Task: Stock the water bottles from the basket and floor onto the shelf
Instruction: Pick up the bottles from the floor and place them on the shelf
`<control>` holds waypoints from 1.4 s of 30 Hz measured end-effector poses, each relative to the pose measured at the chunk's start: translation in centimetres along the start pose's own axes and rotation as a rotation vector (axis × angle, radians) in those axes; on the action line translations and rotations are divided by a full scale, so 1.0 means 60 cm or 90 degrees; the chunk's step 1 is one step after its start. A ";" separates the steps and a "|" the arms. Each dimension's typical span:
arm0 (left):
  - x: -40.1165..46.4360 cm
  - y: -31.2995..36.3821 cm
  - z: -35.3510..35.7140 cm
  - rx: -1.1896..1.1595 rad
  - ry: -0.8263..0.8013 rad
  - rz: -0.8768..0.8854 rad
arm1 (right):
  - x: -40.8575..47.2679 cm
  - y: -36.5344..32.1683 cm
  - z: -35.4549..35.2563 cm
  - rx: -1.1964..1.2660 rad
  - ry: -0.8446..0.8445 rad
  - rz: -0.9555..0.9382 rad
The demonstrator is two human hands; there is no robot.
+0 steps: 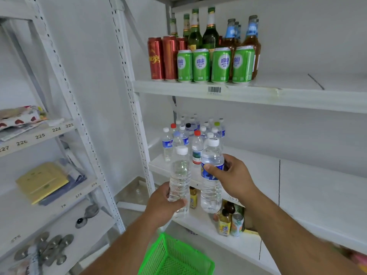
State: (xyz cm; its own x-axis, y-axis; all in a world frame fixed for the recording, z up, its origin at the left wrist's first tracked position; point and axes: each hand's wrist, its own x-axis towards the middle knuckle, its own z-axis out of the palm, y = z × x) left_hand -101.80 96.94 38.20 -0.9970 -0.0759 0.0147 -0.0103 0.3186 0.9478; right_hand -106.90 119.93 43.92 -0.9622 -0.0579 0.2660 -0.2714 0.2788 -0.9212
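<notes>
white metal middle shelf point(297, 175): cluster of clear plastic water bottles point(190, 135) at left end | upper shelf point(297, 98): green aluminium cans point(215, 65) before tall glass bottles point(202, 32) | green plastic mesh basket point(176, 257) below

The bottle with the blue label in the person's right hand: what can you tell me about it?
The blue-label bottle is clear ribbed plastic with a white screw cap, still on, and looks full of water. A blue band with white lettering wraps its upper body. It is held upright in front of the middle shelf, clear of the board. The right hand grips it around the label, thumb across the front. It stands close beside the plain bottle in the left hand.
</notes>
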 end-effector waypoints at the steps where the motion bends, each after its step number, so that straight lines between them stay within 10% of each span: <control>1: 0.014 -0.006 -0.013 0.006 -0.018 0.005 | 0.003 -0.002 0.012 -0.005 0.014 0.004; 42: 0.451 -0.110 0.009 0.029 -0.201 -0.034 | 0.244 0.146 0.126 -0.107 0.200 0.195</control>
State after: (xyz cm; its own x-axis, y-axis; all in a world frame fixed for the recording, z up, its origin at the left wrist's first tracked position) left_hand -128.75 93.30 32.19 -0.9693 0.2018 -0.1405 -0.0588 0.3644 0.9294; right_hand -123.54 114.25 37.60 -0.9375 0.3372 0.0860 0.0562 0.3908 -0.9188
